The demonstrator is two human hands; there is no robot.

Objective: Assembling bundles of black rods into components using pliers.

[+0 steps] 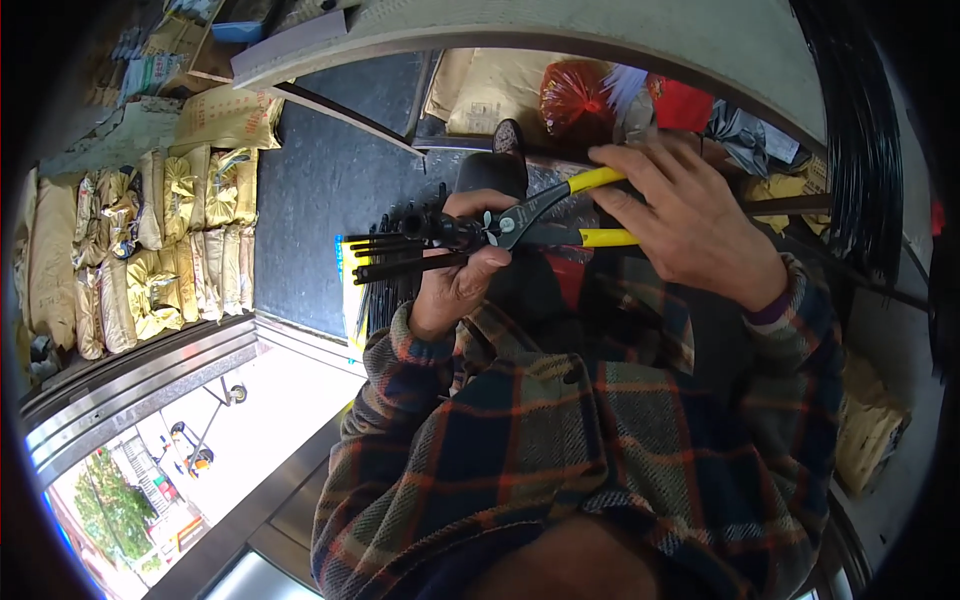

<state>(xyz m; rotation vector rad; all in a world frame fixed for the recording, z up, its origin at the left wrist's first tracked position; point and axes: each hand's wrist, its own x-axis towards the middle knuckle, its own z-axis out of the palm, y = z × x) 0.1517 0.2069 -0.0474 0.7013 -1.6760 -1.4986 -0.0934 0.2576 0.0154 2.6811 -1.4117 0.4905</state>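
Observation:
My left hand (447, 292) is closed around a bundle of black rods (405, 272), which point out to the left. A round, dark, hollow-looking end (420, 225) shows among them; what the whole piece is, I cannot make out. In my right hand (690, 220) are pliers (545, 212) with dark metal arms and yellow handle grips, the handles spread apart. My fingers curl over the upper grip, and the lower one meets my palm. The silvery jaws of the pliers sit at the bundle, close to my left thumb; what lies between them is too small to tell.
Stuffed tan sacks (150, 240) are stacked at the left. A pale tabletop (600, 30) crosses the far side. Beneath it lie a red bag (578, 100) and another sack (495, 90). Long black strands (865, 160) hang at the right. A bright doorway (200, 430) opens lower left.

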